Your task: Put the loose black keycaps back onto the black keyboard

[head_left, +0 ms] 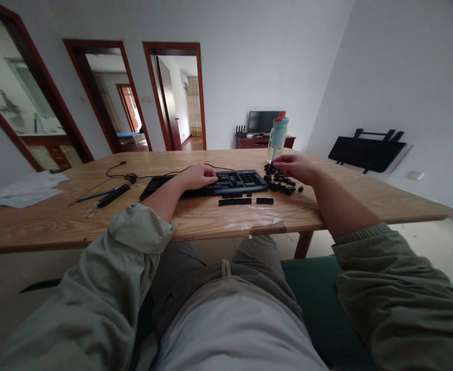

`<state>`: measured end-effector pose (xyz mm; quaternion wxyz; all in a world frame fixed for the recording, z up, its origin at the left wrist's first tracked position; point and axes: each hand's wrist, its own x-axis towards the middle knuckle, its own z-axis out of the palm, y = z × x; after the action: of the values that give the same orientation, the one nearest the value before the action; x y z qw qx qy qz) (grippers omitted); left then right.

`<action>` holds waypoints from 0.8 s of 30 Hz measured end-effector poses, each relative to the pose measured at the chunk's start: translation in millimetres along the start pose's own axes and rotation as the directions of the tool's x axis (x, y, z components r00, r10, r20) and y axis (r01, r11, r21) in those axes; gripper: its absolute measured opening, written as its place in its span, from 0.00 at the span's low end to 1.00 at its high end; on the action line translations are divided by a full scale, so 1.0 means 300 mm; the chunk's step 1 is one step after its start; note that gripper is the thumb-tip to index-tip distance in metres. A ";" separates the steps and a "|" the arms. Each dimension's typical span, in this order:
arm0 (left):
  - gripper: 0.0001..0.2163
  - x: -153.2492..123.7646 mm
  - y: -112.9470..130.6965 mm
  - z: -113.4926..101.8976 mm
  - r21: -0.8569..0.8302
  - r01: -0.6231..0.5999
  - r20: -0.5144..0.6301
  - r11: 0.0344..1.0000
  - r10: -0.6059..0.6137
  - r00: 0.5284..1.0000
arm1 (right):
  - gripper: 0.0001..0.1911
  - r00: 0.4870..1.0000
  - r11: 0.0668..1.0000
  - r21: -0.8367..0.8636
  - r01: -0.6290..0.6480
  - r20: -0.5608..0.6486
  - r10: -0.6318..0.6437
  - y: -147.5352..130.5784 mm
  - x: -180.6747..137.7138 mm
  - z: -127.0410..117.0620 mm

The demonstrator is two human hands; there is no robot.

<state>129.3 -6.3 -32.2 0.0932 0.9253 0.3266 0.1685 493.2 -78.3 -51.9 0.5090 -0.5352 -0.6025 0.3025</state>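
A black keyboard [237, 181] lies on the wooden table [195, 216], its cable trailing off to the left. My left hand [199, 176] rests on the keyboard's left half with the fingers curled down onto the keys. My right hand [294, 166] hovers over a pile of loose black keycaps [282, 184] just right of the keyboard, fingers bent in a pinch at the pile's far end; what they hold is too small to see. Two long black key bars [234, 201] lie in front of the keyboard.
A clear water bottle with a blue lid [277, 138] stands behind the keycaps. A blue pen and a black tool [112, 196] lie to the left, with white papers [28, 188] further left. A folded black table [367, 152] leans on the right wall.
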 end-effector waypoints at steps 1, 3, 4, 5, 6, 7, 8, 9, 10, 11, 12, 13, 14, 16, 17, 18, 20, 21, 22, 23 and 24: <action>0.16 0.001 -0.002 0.001 0.000 -0.001 0.000 1.000 0.001 1.000 | 0.16 1.000 1.000 -0.003 0.002 0.006 -0.002 -0.004 -0.002 0.002; 0.17 0.004 -0.007 0.002 0.001 -0.003 0.003 1.000 0.003 1.000 | 0.17 1.000 1.000 -0.017 0.009 0.021 -0.009 -0.008 -0.006 0.003; 0.17 0.005 -0.009 0.002 0.001 -0.004 0.006 1.000 0.004 1.000 | 0.17 1.000 1.000 -0.023 0.012 0.026 -0.012 -0.010 -0.007 0.004; 0.17 0.006 -0.011 0.002 0.000 -0.003 0.009 1.000 0.003 1.000 | 0.18 0.999 1.000 -0.026 0.014 0.030 -0.013 -0.010 -0.007 0.004; 0.17 0.006 -0.011 0.001 -0.002 -0.001 0.011 1.000 0.001 1.000 | 0.18 0.999 1.000 -0.024 0.014 0.033 -0.013 -0.011 -0.008 0.004; 0.16 0.006 -0.011 0.001 -0.005 0.002 0.011 1.000 -0.002 1.000 | 0.18 0.999 1.000 -0.018 0.012 0.037 -0.012 -0.012 -0.009 0.005; 0.16 0.006 -0.010 0.001 -0.008 0.004 0.011 1.000 -0.004 1.000 | 0.18 0.999 1.000 -0.010 0.012 0.040 -0.012 -0.012 -0.009 0.006; 0.16 0.005 -0.009 0.001 -0.011 0.004 0.010 1.000 -0.004 1.000 | 0.19 0.999 1.000 0.000 0.013 0.043 -0.013 -0.012 -0.010 0.006; 0.16 0.004 -0.008 0.000 -0.013 0.003 0.009 1.000 -0.003 1.000 | 0.19 0.999 1.000 0.011 0.016 0.045 -0.016 -0.013 -0.011 0.007; 0.16 0.003 -0.006 0.000 -0.013 0.001 0.008 1.000 -0.001 1.000 | 0.19 0.999 1.000 0.021 0.019 0.046 -0.020 -0.013 -0.011 0.007; 0.16 0.003 -0.005 0.000 -0.011 0.001 0.008 1.000 -0.001 1.000 | 0.19 0.999 0.999 0.030 0.022 0.047 -0.023 -0.013 -0.011 0.008; 0.16 0.002 -0.004 -0.001 -0.008 0.001 0.009 1.000 -0.001 1.000 | 0.19 0.998 0.999 0.038 0.024 0.050 -0.026 -0.013 -0.012 0.008; 0.16 0.001 -0.003 -0.001 -0.006 0.002 0.010 1.000 -0.002 1.000 | 0.19 0.998 0.999 0.044 0.026 0.054 -0.028 -0.013 -0.012 0.007; 0.16 0.001 -0.002 -0.002 -0.004 0.003 0.013 1.000 -0.003 1.000 | 0.19 0.998 0.998 0.049 0.025 0.059 -0.028 -0.013 -0.011 0.007; 0.16 0.001 -0.002 -0.002 -0.004 0.003 0.013 1.000 -0.003 1.000 | 0.19 0.998 0.999 0.048 0.025 0.058 -0.028 -0.013 -0.012 0.007; 0.16 0.001 -0.003 -0.002 -0.005 0.003 0.013 1.000 -0.003 1.000 | 0.18 0.998 0.999 0.045 0.024 0.055 -0.027 -0.014 -0.012 0.007; 0.17 0.002 -0.005 -0.001 -0.008 0.001 0.014 1.000 -0.001 1.000 | 0.18 0.998 0.999 0.041 0.022 0.050 -0.024 -0.018 -0.014 0.008; 0.17 0.002 -0.006 -0.001 -0.010 0.001 0.015 1.000 -0.001 1.000 | 0.18 0.998 0.999 0.042 0.023 0.051 -0.025 -0.019 -0.015 0.009; 0.17 0.002 -0.007 0.000 -0.010 0.000 0.017 1.000 0.000 1.000 | 0.18 0.998 0.999 0.044 0.024 0.055 -0.027 -0.021 -0.017 0.010; 0.17 0.003 -0.008 0.000 -0.010 -0.002 0.020 1.000 0.002 1.000 | 0.18 0.998 0.999 0.045 0.026 0.060 -0.029 -0.023 -0.018 0.011; 0.17 0.003 -0.008 0.000 -0.011 -0.004 0.024 1.000 0.004 1.000 | 0.17 0.997 0.999 0.045 0.028 0.064 -0.031 -0.024 -0.018 0.012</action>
<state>128.7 -3.9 -32.8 0.1015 0.9274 0.3227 0.1594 487.1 -84.7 -48.0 0.5054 -0.5048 -0.6197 0.3253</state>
